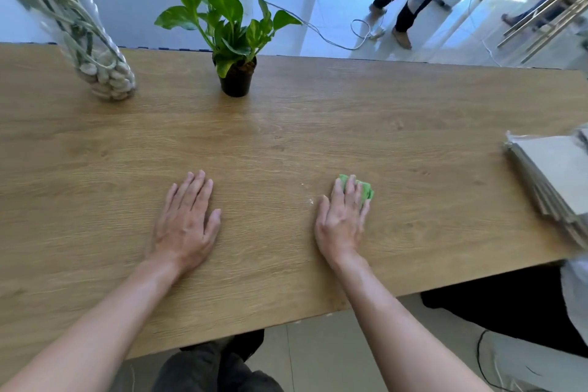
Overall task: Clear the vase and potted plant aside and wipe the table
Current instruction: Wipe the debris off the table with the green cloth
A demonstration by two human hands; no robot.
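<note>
**Both hands flat on the table, cloth under the right**

The left hand [187,219] lies palm down on the wooden table [95,169], fingers stretched out and close together, holding nothing. The right hand [342,223] also lies palm down, its fingers pressing a crumpled green cloth [366,189] against the tabletop; the cloth shows past the fingertips and along the outer edge of the hand. Between the two hands, just left of the right hand's fingers, a few pale crumbs [310,199] sit on the wood.

The vase [101,67] stands at the far left of the table, well apart from both hands. It is clear glass with pale pebbles in the bottom and green stems rising out of it. The potted plant [229,38], broad green leaves in a small black pot, stands near the far edge, beyond the left hand and right of the vase, the two not touching.

A stack of grey sheets [550,175] rests on the right end of the table, apart from the right hand. Beyond the table, another person's legs [404,0] are on the pale floor.
</note>
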